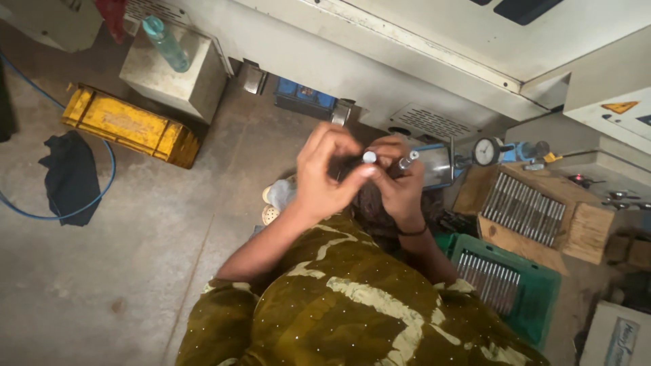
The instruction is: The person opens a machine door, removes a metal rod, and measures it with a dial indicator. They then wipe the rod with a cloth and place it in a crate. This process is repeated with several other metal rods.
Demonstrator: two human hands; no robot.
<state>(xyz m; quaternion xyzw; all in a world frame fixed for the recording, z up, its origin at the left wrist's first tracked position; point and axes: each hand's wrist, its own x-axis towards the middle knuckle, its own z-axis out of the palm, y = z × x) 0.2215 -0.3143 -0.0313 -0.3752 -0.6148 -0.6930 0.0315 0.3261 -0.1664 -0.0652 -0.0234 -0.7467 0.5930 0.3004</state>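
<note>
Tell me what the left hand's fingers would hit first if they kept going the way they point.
The left hand points right, pinching a small metal pin. Going straight on, its fingers would first meet the right hand, which holds another pin and seems already touching; depth is unclear.

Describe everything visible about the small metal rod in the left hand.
The metal rod is a short, silvery cylinder with a pale, flat round end facing the camera. The left hand pinches it between fingertips, so most of its length is hidden. It is held mid-air beside the right hand, which holds a similar piece.
</note>
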